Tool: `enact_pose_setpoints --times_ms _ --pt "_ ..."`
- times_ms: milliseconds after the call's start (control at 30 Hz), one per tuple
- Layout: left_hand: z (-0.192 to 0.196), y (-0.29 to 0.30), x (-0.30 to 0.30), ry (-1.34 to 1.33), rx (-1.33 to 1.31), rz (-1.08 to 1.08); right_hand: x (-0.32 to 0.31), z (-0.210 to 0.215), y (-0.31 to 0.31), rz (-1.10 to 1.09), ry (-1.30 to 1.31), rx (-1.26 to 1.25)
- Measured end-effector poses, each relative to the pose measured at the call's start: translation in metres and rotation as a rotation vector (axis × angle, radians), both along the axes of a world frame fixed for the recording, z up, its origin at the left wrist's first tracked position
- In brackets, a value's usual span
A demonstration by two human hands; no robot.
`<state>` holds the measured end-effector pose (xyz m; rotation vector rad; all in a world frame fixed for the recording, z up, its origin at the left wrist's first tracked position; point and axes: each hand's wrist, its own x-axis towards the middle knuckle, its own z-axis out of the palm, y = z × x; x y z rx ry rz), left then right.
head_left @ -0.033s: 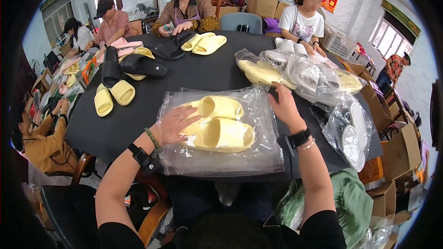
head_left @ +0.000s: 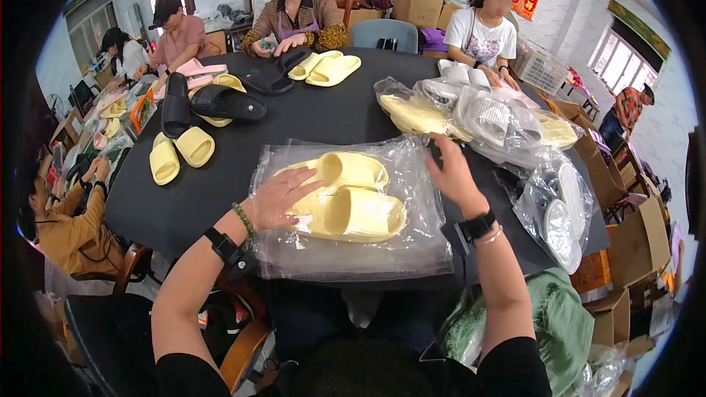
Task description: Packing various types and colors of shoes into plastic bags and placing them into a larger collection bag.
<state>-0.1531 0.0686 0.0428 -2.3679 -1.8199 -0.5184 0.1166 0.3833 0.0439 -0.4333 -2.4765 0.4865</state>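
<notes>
Squarely on the clear plastic bag (head_left: 353, 250), mid black table (head_left: 309, 114): yellow slides (head_left: 346, 195). Left hand (head_left: 279, 198) flat, fingers spread, on them; right hand (head_left: 450, 173) loosely open at the bag's far right corner.

Left hand (head_left: 278, 198) hides the slippers' (head_left: 346, 198) near ends — heels unseen.

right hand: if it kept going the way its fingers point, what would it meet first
Probably the pile of bagged yellow slippers just beyond the right hand, though depth is hard to judge.
</notes>
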Motion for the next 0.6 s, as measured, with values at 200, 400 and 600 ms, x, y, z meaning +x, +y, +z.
enact_pose_setpoints --times_ms 200,400,600 --pt "-0.006 0.016 0.001 0.013 -0.144 -0.030 0.018 -0.052 -0.039 0.109 -0.502 -0.120" --pt "0.007 0.013 -0.006 0.269 -0.292 0.056 0.022 -0.053 -0.049 0.089 -0.599 -0.065" --pt "0.019 0.012 -0.016 0.030 -0.221 -0.059 0.019 -0.029 -0.024 0.144 -0.448 0.014"
